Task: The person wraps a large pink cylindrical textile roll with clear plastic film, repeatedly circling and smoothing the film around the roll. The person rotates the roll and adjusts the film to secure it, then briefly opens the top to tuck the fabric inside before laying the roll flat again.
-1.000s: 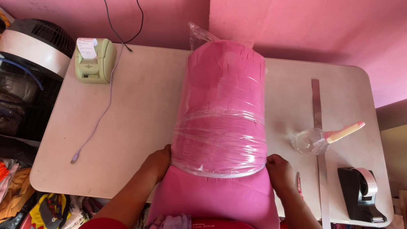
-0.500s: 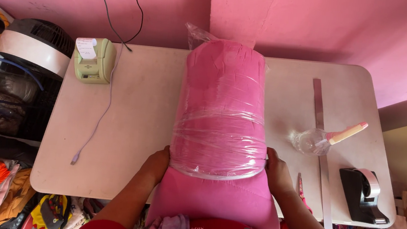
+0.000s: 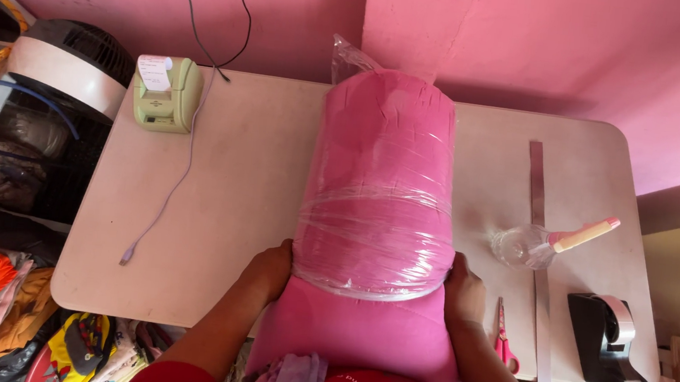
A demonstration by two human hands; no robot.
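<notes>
Left hand: the left hand point(image 3: 270, 269) is pressed flat against the left side of the pink fabric roll point(image 3: 378, 211), fingers wrapped onto it right at the lower edge of its clear plastic sleeve point(image 3: 376, 244).
Right hand: the right hand point(image 3: 463, 293) mirrors it on the right side, palm on the roll, gripping at the same edge of the plastic.
Roll: a fat pink bundle lying lengthwise down the middle of the white table point(image 3: 221, 221), far end near the wall, near end hanging over the table's front edge against the person's body.
Wrapping: clear plastic covers the far part of the roll, gathered into a loose tuft at the top; the near part is bare pink cloth.
Printer: a small pale green label printer point(image 3: 165, 93) sits at the table's far left corner, a white slip poking out of its top, with a lilac cable point(image 3: 174, 192) trailing toward the front edge.
Right of the roll: a long metal ruler point(image 3: 539, 210) runs front to back; a clear plastic bottle point(image 3: 519, 246) lies across it, with a cream-and-pink handled tool point(image 3: 583, 234) resting at it.
Front right: pink-handled scissors point(image 3: 503, 340) just beside the right wrist, a black tape dispenser point(image 3: 606, 340) nearer the corner.
Off the table, left: a black-and-white fan point(image 3: 69, 65), and below it a heap of coloured clothes point(image 3: 3, 325).
</notes>
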